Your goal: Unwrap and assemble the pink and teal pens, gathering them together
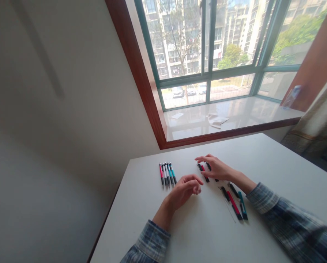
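My left hand [185,190] is over the white table, loosely curled with the index finger partly stretched out; I see nothing in it. To its upper left, several pens [168,174] with pink, white and teal barrels lie side by side. My right hand [220,168] hovers with thumb and fingers apart over a small group of pen parts, among them a red and black piece [203,173]. The hand partly hides black parts under it. Below my right wrist lie more loose pieces: a red barrel [235,205], a teal barrel [243,205] and a thin clear refill-like stick [231,210].
The white table [207,237] stands against a grey wall [70,146]. Behind it, a window sill [191,126] holds a crumpled white cloth [217,120] and a clear bottle [292,97]. A curtain [311,128] hangs at the right.
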The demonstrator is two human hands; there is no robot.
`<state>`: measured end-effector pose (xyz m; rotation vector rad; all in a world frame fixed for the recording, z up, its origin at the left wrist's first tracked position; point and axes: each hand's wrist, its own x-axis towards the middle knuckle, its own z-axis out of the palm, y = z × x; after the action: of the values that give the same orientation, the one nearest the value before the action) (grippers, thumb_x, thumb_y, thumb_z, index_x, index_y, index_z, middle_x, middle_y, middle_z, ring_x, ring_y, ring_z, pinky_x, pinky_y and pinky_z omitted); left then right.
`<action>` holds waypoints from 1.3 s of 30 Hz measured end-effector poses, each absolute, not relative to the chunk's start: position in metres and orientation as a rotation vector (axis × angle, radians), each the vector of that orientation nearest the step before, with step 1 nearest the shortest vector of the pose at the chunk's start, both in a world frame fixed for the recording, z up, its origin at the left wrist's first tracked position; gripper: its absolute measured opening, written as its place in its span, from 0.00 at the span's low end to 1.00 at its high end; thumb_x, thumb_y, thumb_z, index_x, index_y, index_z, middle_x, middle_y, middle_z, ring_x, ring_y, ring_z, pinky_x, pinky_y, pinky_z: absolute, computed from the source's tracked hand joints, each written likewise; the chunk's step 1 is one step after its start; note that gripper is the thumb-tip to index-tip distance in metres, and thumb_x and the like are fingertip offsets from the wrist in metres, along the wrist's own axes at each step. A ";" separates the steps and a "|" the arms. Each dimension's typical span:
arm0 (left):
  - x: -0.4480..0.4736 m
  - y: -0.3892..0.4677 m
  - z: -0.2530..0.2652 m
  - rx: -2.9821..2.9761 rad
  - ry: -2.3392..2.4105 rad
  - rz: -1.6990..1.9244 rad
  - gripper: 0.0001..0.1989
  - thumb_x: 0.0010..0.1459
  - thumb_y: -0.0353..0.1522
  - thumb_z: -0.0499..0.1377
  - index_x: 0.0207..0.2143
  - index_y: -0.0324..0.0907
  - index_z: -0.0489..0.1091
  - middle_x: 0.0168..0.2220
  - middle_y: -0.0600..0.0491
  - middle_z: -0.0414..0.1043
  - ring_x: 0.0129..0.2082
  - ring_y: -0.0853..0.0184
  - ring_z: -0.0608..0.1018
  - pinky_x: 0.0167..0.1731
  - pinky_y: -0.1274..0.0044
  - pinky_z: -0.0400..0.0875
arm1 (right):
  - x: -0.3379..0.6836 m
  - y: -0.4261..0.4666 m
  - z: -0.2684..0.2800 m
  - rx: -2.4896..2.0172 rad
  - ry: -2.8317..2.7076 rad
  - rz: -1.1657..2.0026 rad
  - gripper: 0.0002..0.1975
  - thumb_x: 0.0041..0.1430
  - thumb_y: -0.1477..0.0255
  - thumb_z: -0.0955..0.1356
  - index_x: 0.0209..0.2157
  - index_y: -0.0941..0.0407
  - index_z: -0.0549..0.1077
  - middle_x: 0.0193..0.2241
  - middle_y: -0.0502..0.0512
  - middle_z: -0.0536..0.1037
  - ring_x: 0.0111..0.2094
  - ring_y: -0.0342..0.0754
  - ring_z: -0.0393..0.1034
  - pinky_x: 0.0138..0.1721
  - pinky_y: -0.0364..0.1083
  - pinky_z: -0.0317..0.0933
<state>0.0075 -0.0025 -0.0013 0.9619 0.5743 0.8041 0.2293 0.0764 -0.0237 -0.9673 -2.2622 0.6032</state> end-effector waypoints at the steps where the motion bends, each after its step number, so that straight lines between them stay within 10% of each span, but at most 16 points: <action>1: 0.008 -0.003 0.000 0.959 0.574 0.811 0.12 0.53 0.38 0.69 0.33 0.36 0.78 0.20 0.57 0.64 0.24 0.71 0.68 0.35 0.76 0.62 | 0.229 0.076 -0.025 -0.972 -2.263 0.600 0.35 0.53 0.77 0.72 0.63 0.48 0.67 0.48 0.55 0.80 0.52 0.56 0.68 0.54 0.55 0.66; 15: 0.011 0.002 -0.004 0.920 0.732 1.069 0.11 0.57 0.39 0.66 0.37 0.40 0.76 0.23 0.57 0.66 0.26 0.71 0.69 0.34 0.76 0.65 | 0.229 0.078 -0.020 -0.902 -2.108 0.329 0.25 0.58 0.70 0.74 0.57 0.50 0.72 0.46 0.58 0.80 0.48 0.56 0.72 0.50 0.57 0.71; 23: 0.011 0.014 -0.006 1.235 1.098 1.315 0.21 0.56 0.41 0.67 0.50 0.44 0.71 0.45 0.49 0.74 0.37 0.67 0.78 0.38 0.75 0.73 | 0.203 0.051 0.000 -0.635 -2.151 0.077 0.26 0.62 0.68 0.73 0.61 0.49 0.68 0.47 0.56 0.81 0.47 0.56 0.71 0.47 0.57 0.72; 39: 0.018 0.007 -0.008 1.252 1.151 1.245 0.19 0.54 0.37 0.67 0.48 0.43 0.73 0.34 0.53 0.75 0.37 0.65 0.77 0.40 0.75 0.70 | 0.221 0.077 -0.022 -0.986 -2.091 0.207 0.12 0.69 0.70 0.65 0.47 0.49 0.80 0.48 0.57 0.81 0.51 0.59 0.68 0.53 0.62 0.66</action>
<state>0.0176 0.0065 -0.0083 1.2518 1.1509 1.2446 0.2207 0.0766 -0.0218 -0.9861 -2.0909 0.2068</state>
